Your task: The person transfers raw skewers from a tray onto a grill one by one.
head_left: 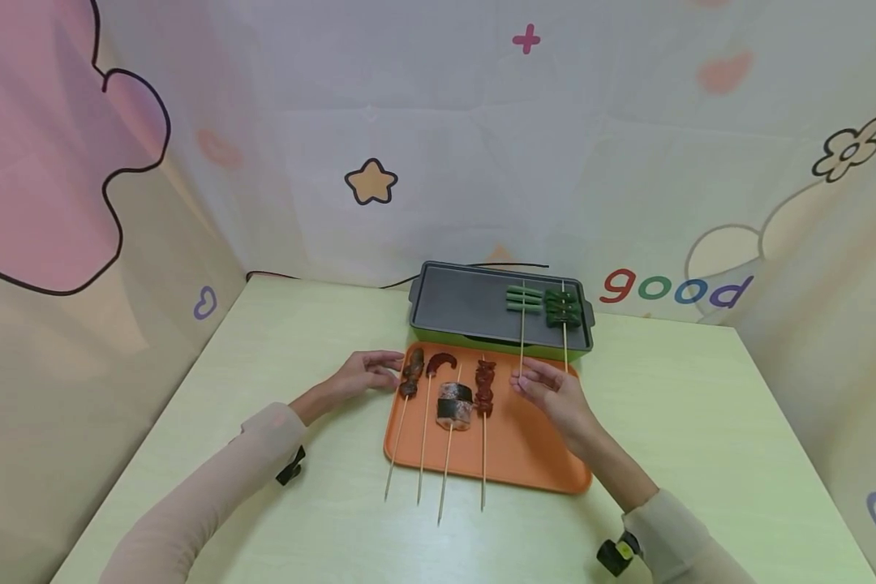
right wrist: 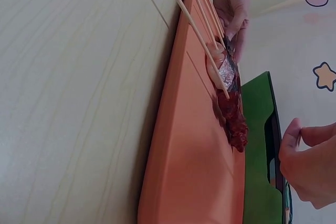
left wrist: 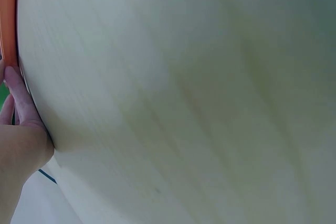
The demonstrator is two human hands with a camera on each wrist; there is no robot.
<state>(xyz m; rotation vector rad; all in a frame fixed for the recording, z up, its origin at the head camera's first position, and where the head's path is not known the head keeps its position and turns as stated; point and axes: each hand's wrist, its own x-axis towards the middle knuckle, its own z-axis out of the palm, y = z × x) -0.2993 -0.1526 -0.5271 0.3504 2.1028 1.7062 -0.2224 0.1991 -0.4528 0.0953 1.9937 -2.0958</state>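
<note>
My right hand (head_left: 555,401) pinches the lower stick of a skewer of green bean-like pieces (head_left: 524,298), whose food end lies over the grill pan (head_left: 460,296). Beside it on the pan lies a skewer of folded dark green leaves (head_left: 563,308). At the left rim of the orange tray (head_left: 533,442), my left hand (head_left: 361,373) touches the edge with fairly straight fingers. On that tray lie a brown mushroom-like skewer (head_left: 412,373), a curled reddish tentacle skewer (head_left: 441,362), a skewer of black-banded pale rolls (head_left: 454,405) and a red meat skewer (head_left: 485,388).
The grill's green base (right wrist: 257,145) stands right behind the tray. Bare skewer ends overhang the tray's front edge onto the pale wooden table (head_left: 321,519). A printed cloth (head_left: 445,219) hangs behind the table, with a dark cord (head_left: 273,275) along its foot.
</note>
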